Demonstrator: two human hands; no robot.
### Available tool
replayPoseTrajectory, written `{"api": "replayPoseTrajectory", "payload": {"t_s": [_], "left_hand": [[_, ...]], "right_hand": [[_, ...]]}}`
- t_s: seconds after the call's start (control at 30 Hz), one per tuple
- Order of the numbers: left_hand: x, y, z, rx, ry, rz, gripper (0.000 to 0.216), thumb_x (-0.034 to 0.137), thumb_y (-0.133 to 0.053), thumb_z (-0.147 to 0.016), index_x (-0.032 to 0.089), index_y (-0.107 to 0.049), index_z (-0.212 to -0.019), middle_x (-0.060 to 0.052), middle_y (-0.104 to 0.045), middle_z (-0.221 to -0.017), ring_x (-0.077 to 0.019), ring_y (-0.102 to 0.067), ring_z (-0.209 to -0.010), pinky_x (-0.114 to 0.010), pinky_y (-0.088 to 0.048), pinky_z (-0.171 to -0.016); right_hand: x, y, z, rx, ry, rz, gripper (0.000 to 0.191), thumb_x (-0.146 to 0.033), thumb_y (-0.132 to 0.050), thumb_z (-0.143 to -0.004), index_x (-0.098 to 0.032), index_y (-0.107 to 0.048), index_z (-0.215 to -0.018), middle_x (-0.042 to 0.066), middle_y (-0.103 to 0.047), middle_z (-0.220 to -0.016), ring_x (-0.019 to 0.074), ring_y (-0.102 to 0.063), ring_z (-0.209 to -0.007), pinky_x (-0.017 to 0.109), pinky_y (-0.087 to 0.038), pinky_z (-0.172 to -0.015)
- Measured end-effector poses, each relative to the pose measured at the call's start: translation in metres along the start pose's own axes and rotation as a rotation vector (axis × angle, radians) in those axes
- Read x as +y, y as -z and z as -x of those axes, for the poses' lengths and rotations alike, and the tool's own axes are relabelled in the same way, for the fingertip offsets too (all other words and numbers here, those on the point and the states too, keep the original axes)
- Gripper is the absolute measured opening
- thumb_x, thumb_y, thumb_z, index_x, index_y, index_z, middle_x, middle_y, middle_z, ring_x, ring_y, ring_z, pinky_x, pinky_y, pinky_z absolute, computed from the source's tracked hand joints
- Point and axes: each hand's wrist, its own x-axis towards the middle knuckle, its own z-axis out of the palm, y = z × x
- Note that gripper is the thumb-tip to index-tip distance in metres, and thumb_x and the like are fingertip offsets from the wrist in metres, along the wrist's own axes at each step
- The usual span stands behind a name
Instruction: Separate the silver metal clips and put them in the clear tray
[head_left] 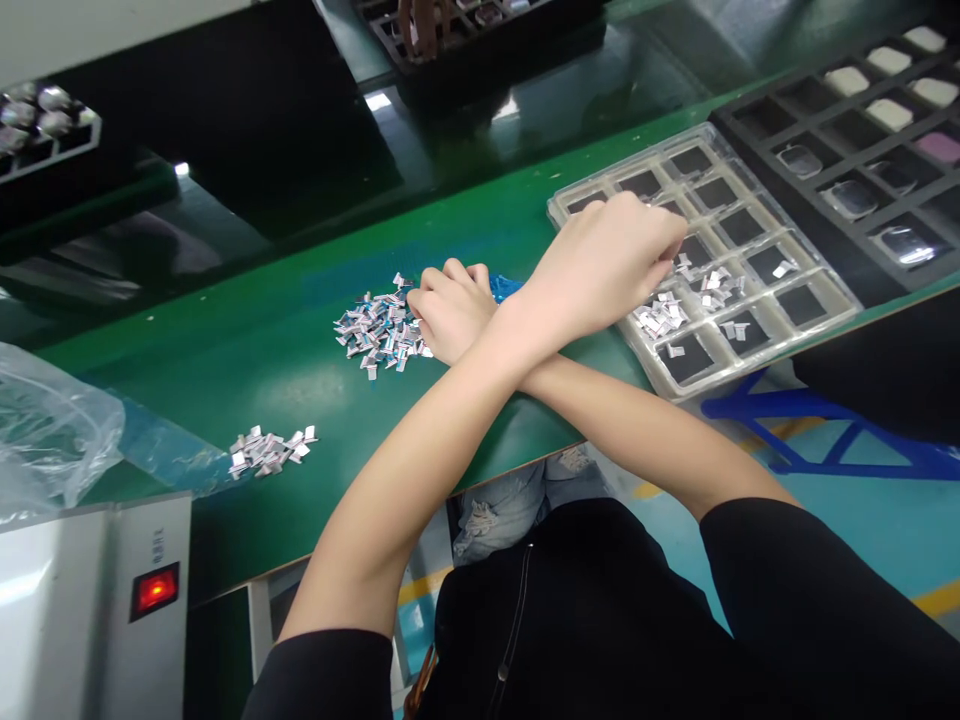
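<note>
My forearms cross, the left one lying over the right. My left hand (611,255) is above the left part of a clear plastic tray (780,215) with square compartments. Its fingers are curled closed, and what they hold, if anything, is hidden. Small silvery-white tab-like pieces (660,315) lie in several of the tray's near compartments. My right hand (457,310) rests at the right edge of a larger pile of the same small pieces (379,330) on the green bench top. Its fingers bend down and close, with their tips out of sight. Something blue (504,287) shows just behind that hand.
A smaller heap of pieces (270,450) lies to the left. Beside it are a clear plastic bag (56,430) and a pale machine (142,660) with a lit red switch (155,591). A black compartment tray (825,130) adjoins the clear one. Dark glossy panels (225,110) stand behind.
</note>
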Motion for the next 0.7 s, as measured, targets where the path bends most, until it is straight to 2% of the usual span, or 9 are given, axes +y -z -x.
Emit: {"api": "replayPoseTrajectory", "payload": {"t_s": [0.13,0.3,0.43,0.53,0.7], "left_hand": [[-0.002,-0.013,0.000,-0.087,0.003,-0.162,0.042,0.004,-0.076,-0.093,0.031,-0.051,-0.073,-0.007,-0.073,-0.078,-0.0371,-0.080,-0.083,-0.049,-0.057,-0.068],[-0.006,-0.024,0.005,-0.110,-0.008,-0.076,0.064,-0.007,-0.078,-0.083,0.031,-0.028,-0.071,-0.004,-0.060,-0.070,-0.0300,-0.074,-0.076,-0.043,-0.055,-0.071],[-0.010,-0.026,0.008,-0.096,0.014,-0.066,0.067,-0.007,-0.076,-0.084,0.031,-0.023,-0.073,-0.005,-0.060,-0.071,-0.0326,-0.073,-0.076,-0.046,-0.057,-0.073],[-0.015,-0.026,0.010,-0.072,0.005,-0.022,0.064,-0.007,-0.076,-0.083,0.031,-0.027,-0.069,-0.001,-0.055,-0.066,-0.0299,-0.074,-0.075,-0.042,-0.060,-0.072],[-0.014,-0.019,0.019,-0.032,0.003,-0.038,0.039,0.000,-0.081,-0.088,0.029,-0.058,-0.075,-0.001,-0.065,-0.070,-0.0279,-0.075,-0.075,-0.039,-0.055,-0.068]], "right_hand": [[-0.002,0.007,0.002,-0.049,-0.010,-0.010,0.048,-0.004,-0.046,-0.112,-0.021,-0.083,-0.136,0.015,-0.072,-0.149,0.0393,-0.053,-0.148,0.054,-0.039,-0.116],[-0.004,0.011,0.005,-0.055,0.011,0.003,0.053,-0.001,-0.043,-0.113,-0.017,-0.080,-0.147,0.017,-0.072,-0.155,0.0398,-0.051,-0.153,0.056,-0.039,-0.121],[-0.003,0.008,0.004,-0.039,0.031,0.003,0.053,-0.001,-0.044,-0.112,-0.016,-0.080,-0.147,0.018,-0.072,-0.155,0.0405,-0.052,-0.153,0.057,-0.040,-0.121],[-0.003,0.005,0.003,-0.029,0.033,0.006,0.051,-0.004,-0.044,-0.112,-0.017,-0.080,-0.145,0.019,-0.072,-0.154,0.0407,-0.052,-0.150,0.058,-0.039,-0.118],[-0.003,0.003,0.003,-0.039,0.014,0.008,0.049,-0.005,-0.042,-0.113,-0.019,-0.079,-0.143,0.017,-0.074,-0.148,0.0385,-0.052,-0.144,0.054,-0.035,-0.114]]}}
